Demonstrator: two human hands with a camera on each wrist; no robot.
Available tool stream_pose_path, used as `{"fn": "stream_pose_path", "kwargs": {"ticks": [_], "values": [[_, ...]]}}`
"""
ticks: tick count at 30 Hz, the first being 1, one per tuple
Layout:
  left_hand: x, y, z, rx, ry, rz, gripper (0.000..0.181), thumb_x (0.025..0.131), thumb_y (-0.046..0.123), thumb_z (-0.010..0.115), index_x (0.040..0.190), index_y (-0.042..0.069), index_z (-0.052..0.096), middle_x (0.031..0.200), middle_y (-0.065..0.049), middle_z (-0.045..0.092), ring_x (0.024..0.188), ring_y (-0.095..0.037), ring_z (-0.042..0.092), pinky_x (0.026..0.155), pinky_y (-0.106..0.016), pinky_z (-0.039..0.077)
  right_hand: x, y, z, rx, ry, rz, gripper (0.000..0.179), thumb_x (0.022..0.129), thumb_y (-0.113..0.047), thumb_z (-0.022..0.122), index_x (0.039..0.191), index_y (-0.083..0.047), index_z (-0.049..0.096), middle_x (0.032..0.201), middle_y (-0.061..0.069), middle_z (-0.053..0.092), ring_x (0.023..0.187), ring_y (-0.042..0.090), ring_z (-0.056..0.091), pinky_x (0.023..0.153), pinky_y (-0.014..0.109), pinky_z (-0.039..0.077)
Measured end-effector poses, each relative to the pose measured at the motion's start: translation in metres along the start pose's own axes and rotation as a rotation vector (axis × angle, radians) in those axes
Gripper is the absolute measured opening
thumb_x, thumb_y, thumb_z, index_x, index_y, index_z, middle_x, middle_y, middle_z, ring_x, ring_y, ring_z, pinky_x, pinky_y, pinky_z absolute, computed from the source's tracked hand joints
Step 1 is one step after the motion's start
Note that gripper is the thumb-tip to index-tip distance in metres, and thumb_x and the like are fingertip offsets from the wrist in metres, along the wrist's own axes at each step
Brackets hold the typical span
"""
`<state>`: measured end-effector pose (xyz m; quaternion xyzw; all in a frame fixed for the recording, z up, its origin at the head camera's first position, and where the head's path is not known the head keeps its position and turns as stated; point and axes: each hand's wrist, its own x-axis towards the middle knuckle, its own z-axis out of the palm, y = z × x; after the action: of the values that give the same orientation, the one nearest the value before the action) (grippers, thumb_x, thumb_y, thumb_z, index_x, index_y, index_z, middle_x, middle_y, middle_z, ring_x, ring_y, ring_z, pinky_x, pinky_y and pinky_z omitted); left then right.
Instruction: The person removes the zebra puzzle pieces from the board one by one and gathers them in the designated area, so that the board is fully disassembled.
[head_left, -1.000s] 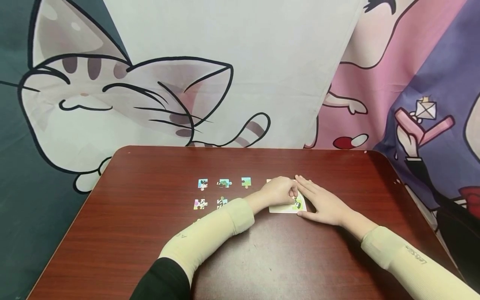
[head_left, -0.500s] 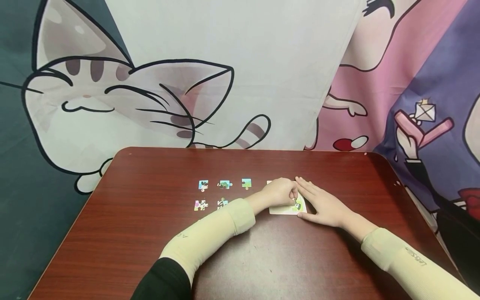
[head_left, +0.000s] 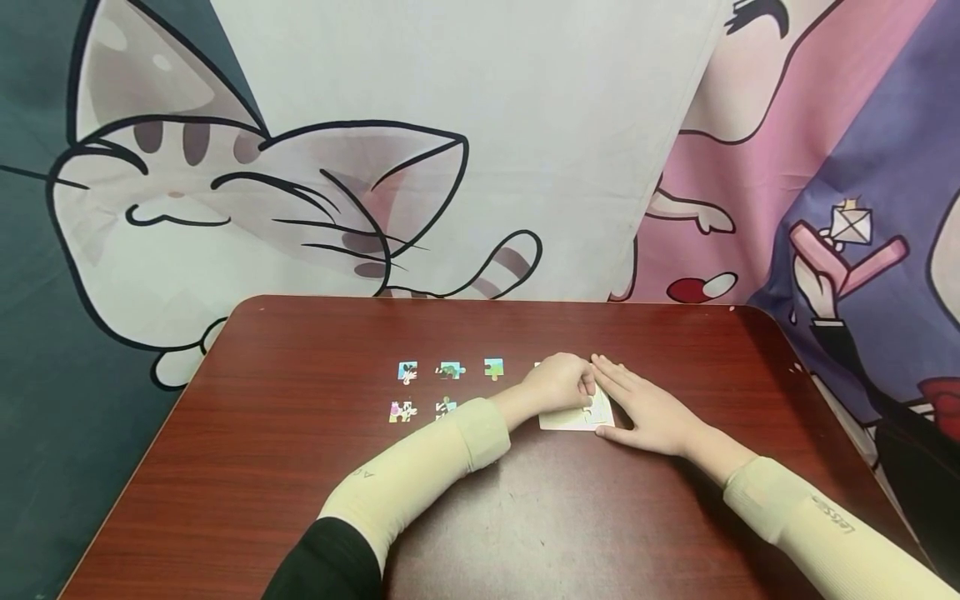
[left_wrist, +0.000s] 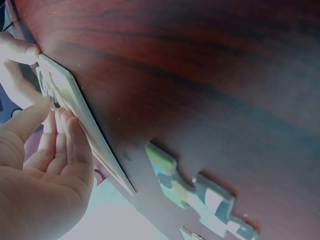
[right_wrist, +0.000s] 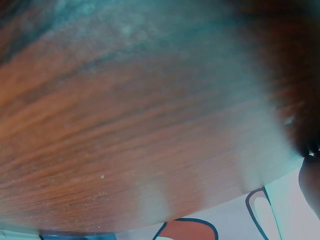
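Observation:
A pale puzzle tray [head_left: 573,420] lies flat on the table, right of centre. My left hand [head_left: 557,383] reaches over it and covers most of its face. Thumb and fingertips pinch a small puzzle piece [left_wrist: 54,103] at the tray's right part; the fingers hide nearly all of it. The tray's lower right corner shows a pale bare bed with a printed outline. My right hand [head_left: 651,408] rests at the tray's right edge, fingers extended, thumb by the near corner. In the right wrist view only a dark sliver of hand shows at the right border.
Left of the tray lie loose puzzle pieces in rows: a blue one [head_left: 407,372], a green one [head_left: 451,370], another green one [head_left: 493,368], a pink and white one [head_left: 402,411] and one [head_left: 446,407] partly behind the left sleeve. The brown table [head_left: 300,467] ends at a cartoon curtain [head_left: 525,150].
The green piece visible in the tray's lower right corner has come out of its place, baring the pale bed. Both hands have stayed nearly where they were.

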<state>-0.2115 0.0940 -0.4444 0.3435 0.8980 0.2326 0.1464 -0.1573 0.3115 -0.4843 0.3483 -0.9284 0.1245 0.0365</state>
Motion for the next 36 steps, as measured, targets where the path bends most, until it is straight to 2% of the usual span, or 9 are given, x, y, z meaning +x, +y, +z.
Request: {"fn": "stream_pose_path", "kwargs": {"ticks": [6,15,21,28,36], "values": [[-0.001,-0.001,0.001,-0.04,0.032,-0.01,0.004,0.09,0.016,0.081,0.09,0.017,0.077,0.081,0.008,0.074,0.072,0.003,0.06,0.067,-0.012,0.045,0.001,0.0,0.001,-0.009,-0.007,0.001,0.092,0.09,-0.041,0.08,0.16,0.004,0.04,0.167,0.026,0.039,0.154,0.045,0.041,0.121,0.061,0.039],[-0.006,-0.001,-0.002,-0.208,0.072,0.019,0.005,0.088,0.01,0.083,0.085,0.012,0.08,0.084,-0.002,0.081,0.06,0.007,0.053,0.063,-0.009,0.042,0.0,0.0,0.001,-0.015,-0.006,-0.002,0.092,0.091,-0.042,0.08,0.16,0.005,0.04,0.168,0.026,0.037,0.154,0.045,0.04,0.121,0.061,0.038],[-0.013,0.001,-0.009,-0.223,0.073,0.032,0.004,0.088,0.009,0.084,0.087,0.011,0.08,0.085,-0.003,0.081,0.066,0.004,0.058,0.067,-0.009,0.044,0.001,0.0,0.001,-0.012,-0.013,0.003,0.093,0.091,-0.042,0.08,0.16,0.005,0.039,0.168,0.025,0.037,0.155,0.045,0.04,0.121,0.061,0.038],[-0.026,-0.001,-0.016,-0.263,0.051,0.029,0.006,0.088,0.007,0.084,0.085,0.009,0.079,0.086,-0.006,0.082,0.069,0.001,0.064,0.065,-0.009,0.046,0.002,0.0,-0.001,-0.009,-0.034,0.012,0.093,0.091,-0.042,0.08,0.159,0.007,0.039,0.169,0.026,0.036,0.155,0.044,0.039,0.122,0.062,0.037],[-0.053,-0.01,-0.023,-0.296,0.029,0.04,0.006,0.088,0.007,0.084,0.084,0.008,0.08,0.082,-0.007,0.081,0.066,0.003,0.063,0.066,-0.01,0.049,0.001,0.0,0.0,-0.009,-0.059,0.032,0.094,0.092,-0.045,0.078,0.161,0.005,0.037,0.171,0.024,0.033,0.157,0.042,0.037,0.123,0.06,0.036]]}}
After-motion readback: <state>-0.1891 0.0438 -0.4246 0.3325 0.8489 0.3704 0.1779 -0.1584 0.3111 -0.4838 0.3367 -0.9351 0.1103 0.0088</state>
